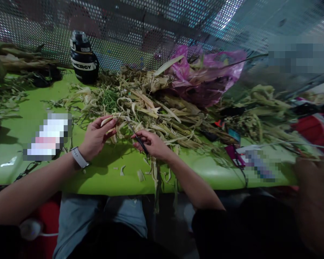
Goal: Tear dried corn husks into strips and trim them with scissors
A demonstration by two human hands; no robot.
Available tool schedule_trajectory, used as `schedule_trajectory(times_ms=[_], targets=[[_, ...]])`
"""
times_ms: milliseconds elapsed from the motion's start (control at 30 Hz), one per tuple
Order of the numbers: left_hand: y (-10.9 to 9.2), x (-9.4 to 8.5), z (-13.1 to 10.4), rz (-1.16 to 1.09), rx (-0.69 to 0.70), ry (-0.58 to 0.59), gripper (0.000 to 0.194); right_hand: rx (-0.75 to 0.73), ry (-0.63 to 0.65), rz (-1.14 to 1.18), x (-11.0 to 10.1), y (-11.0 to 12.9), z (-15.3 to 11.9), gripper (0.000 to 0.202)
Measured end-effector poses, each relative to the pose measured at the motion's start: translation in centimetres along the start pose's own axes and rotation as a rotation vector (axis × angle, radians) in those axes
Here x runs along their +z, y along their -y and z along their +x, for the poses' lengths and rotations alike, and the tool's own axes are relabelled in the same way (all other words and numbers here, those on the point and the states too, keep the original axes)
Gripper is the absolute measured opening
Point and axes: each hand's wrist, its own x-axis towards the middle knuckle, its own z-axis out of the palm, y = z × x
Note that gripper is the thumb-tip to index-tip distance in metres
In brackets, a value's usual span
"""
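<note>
My left hand point(97, 135), with a white watch band point(80, 157) at the wrist, pinches a pale strip of dried leaf point(108, 121) between thumb and fingers. To its right, my right hand point(148, 143) is closed round the dark handle of a thin pointed tool point(140, 143); the tip points up and left toward the strip. Whether the tip touches the strip is too small to tell. Just beyond both hands lies a heap of dried leaves and husks point(143, 104), with a green tuft point(109, 100) on its left side.
A black bottle point(83, 68) stands at the back left. Behind the heap is a pink plastic bag point(205, 79). A blurred phone point(48, 136) lies left on the green table point(97, 180). Another person's hand point(313, 171) is at the far right. Perforated metal point(124, 32) rises behind.
</note>
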Motion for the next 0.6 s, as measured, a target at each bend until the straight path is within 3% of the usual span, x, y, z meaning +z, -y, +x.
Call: schedule_trajectory(times_ms=[600], targets=[[-0.10,-0.23,0.28,0.040,0.044,-0.016,0.041,-0.074,-0.030,-0.075,0.13,-0.25,-0.07,0.040]])
